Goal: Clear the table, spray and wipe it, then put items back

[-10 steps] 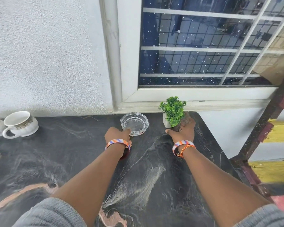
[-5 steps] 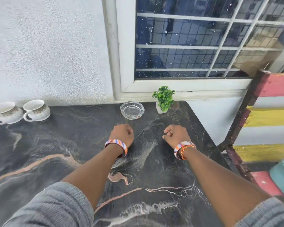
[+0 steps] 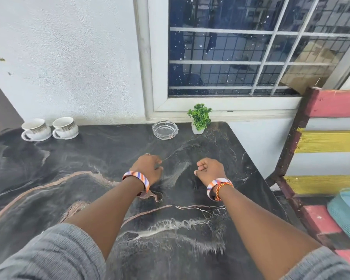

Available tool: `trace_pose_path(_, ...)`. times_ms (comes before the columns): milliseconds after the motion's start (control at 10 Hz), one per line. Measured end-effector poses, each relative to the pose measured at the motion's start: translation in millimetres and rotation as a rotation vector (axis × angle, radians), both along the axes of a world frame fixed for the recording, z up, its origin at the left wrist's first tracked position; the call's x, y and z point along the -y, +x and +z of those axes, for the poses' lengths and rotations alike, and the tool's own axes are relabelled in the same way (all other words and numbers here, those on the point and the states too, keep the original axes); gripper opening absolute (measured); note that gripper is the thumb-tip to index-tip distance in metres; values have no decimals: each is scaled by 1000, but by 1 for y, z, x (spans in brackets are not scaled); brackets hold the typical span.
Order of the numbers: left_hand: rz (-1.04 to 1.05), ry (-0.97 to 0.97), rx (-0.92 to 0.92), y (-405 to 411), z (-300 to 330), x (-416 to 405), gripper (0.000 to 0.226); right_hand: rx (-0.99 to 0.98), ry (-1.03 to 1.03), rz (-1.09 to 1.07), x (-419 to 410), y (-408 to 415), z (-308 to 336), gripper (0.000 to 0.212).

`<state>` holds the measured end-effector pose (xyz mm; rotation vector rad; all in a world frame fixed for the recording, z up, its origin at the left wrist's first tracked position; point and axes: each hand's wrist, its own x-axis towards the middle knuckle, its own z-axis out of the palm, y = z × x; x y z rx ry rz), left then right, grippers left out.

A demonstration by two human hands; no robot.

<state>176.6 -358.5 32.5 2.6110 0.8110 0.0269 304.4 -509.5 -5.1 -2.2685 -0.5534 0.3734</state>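
Both hands, left [image 3: 150, 168] and right [image 3: 209, 169], hover empty and loosely curled above the table [image 3: 89, 158]; cups [image 3: 50, 129], ashtray [image 3: 165, 129] and plant [image 3: 200, 118] line the wall, seemingly returned.

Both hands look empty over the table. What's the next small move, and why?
Probably reach the right hand for the potted plant at the table's back edge: both hands hold nothing, and cups, ashtray and plant sit there.

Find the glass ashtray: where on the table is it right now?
The ashtray sits at the table's far edge below the window, just left of the small potted plant.
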Motion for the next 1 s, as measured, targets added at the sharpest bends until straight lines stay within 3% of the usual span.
trace_pose_path(200,-51,4,-29,39,4,-13,40,-68,123,-156,-21,38,14,28)
trace_pose_path(400,-99,74,-45,83,-26,-49,54,-107,244,-426,-70,97,4,74)
trace_pose_path(600,-131,215,59,110,-43,-82,62,-53,159,-541,-117,136,-15,107)
trace_pose_path(700,-159,226,136,118,-42,-87,85,-47,124,-577,-129,140,-16,102)
trace_pose_path(800,-186,232,163,123,-44,-91,90,-54,172,-599,-134,141,-21,99)
trace_pose_path(1000,-152,246,118,121,-38,-89,58,-71,169,-583,-119,134,-14,102)
